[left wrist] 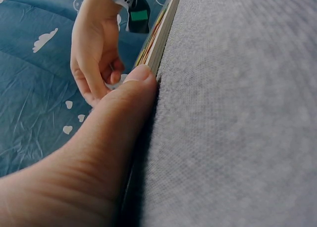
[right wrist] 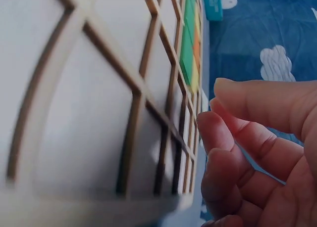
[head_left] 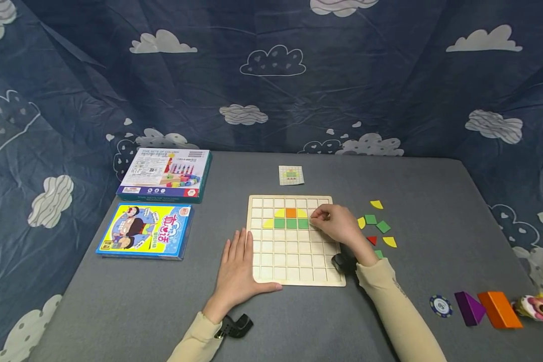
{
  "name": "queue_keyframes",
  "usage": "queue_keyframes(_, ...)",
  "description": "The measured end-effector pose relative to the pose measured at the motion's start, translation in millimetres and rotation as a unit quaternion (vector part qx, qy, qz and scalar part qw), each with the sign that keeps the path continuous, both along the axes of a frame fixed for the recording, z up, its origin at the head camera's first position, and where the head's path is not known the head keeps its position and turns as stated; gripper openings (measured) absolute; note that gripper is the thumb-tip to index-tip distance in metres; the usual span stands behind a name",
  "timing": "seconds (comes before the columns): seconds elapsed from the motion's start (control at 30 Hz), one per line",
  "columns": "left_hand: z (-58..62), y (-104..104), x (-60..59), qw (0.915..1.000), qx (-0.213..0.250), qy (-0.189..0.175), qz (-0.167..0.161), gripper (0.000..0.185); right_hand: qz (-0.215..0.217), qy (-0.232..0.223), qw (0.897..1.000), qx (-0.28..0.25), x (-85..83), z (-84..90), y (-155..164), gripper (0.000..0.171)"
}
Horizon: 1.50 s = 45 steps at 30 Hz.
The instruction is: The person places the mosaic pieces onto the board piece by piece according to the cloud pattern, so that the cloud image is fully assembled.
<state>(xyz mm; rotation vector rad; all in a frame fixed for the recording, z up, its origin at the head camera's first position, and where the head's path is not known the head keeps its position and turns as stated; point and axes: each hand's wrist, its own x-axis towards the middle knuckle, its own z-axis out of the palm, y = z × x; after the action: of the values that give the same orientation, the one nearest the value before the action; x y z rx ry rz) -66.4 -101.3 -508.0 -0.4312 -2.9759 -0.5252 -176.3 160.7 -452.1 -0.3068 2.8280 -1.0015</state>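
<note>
Steadying the wooden grid board (head_left: 294, 251) at mid-bench with my flat, open left hand (head_left: 237, 269), I had my right hand (head_left: 337, 223) curled over its right side, nearer the loose tiles (head_left: 376, 223) further right, whether pinching one I couldn't tell.

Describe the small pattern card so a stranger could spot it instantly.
Start at the pale wooden grid board in the middle of the grey table. Just beyond its far edge lies the pattern card, alone on the cloth. Unlike the coloured tiles to the right, it is a flat printed square showing a miniature grid.
</note>
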Motion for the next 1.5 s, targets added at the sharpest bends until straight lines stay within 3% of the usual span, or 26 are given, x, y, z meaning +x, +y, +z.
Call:
queue_keyframes(0.27,-1.2,-1,-0.1,1.0000,0.005,0.002,-0.002,0.137,-0.047,0.032,0.998,-0.022,5.0,1.3,29,0.013)
queue_keyframes(0.6,0.7,-1,-0.2,1.0000,0.006,0.001,-0.004,0.136,-0.107,0.060,0.992,0.028,9.6,4.4,72,0.020)
queue_keyframes(1.17,1.3,-1,0.4,1.0000,0.005,-0.002,-0.003,0.136,-0.156,-0.031,0.982,0.101,12.9,4.4,92,0.044)
queue_keyframes(1.5,1.7,0,0.3,1.0000,0.005,-0.006,-0.001,0.136,-0.160,-0.039,0.981,0.107,10.9,0.9,89,0.040)
